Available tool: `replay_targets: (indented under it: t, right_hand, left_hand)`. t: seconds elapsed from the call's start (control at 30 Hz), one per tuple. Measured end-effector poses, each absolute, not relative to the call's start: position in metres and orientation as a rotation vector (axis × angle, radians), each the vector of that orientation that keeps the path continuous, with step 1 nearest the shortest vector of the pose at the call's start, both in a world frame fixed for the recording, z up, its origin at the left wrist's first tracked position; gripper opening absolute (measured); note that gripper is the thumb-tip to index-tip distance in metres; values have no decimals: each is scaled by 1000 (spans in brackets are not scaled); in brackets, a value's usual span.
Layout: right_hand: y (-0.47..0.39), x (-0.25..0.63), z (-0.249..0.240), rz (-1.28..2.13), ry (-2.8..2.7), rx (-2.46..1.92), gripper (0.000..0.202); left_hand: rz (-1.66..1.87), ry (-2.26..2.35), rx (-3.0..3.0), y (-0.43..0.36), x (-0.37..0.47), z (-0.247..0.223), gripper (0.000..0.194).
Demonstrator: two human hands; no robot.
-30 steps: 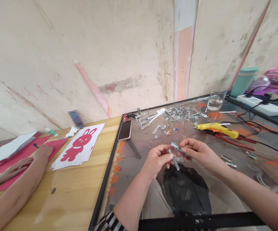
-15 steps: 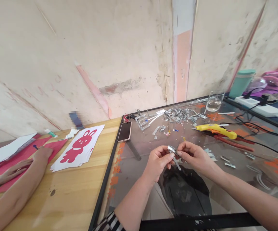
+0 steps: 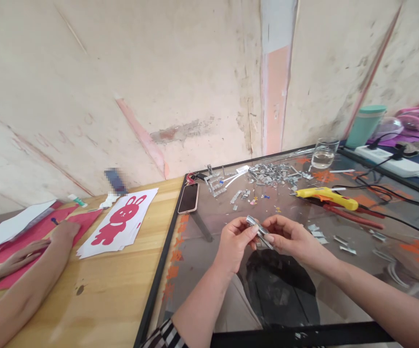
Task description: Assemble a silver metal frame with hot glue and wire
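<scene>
Between my two hands is a small shiny silver metal piece (image 3: pixel 259 231), tilted down to the right above the dark glass tabletop (image 3: pixel 209 270). My left hand (image 3: pixel 235 241) pinches its upper left end between thumb and fingers. At its lower right end, my right hand (image 3: pixel 290 237) grips it with the thumb on top. The fingers partly cover the piece, so its full shape is hidden. Several similar silver pieces (image 3: pixel 345 245) lie on the glass right of my right hand. Farther back is a heap of silver metal pieces (image 3: pixel 273 173).
A yellow glue gun (image 3: pixel 327 195) rests beside red-handled pliers (image 3: pixel 354 217). Behind are a water glass (image 3: pixel 324 153), a green cup (image 3: pixel 366 126) and a white power strip (image 3: pixel 391 159). A phone (image 3: pixel 188 198) lies at left. Another person's hand (image 3: pixel 64 232) touches red paper near a rabbit picture (image 3: pixel 117 222).
The silver piece has turned between my fingers and now slants down to the right. My right hand has shifted slightly lower, its thumb now over the piece.
</scene>
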State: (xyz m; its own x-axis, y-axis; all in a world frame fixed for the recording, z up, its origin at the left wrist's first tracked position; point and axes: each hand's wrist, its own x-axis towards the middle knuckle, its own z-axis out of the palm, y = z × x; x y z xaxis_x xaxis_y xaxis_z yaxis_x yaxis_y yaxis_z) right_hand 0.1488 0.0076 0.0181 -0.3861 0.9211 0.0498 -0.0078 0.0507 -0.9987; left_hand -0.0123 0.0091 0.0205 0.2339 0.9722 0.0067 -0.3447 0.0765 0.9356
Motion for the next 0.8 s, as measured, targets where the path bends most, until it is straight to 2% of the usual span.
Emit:
replay_targets:
  t: [0.3, 0.47, 0.8]
  right_hand:
    - [7, 147, 18, 1400, -1618, -958, 27]
    - [5, 147, 20, 1321, -1611, -1030, 25]
    - [9, 154, 15, 1269, -1589, -1106, 27]
  left_hand:
    - [1195, 786, 996, 8, -10, 20, 31]
    - [1211, 826, 977, 9, -10, 17, 27]
    - [1209, 865, 995, 9, -10, 18, 33]
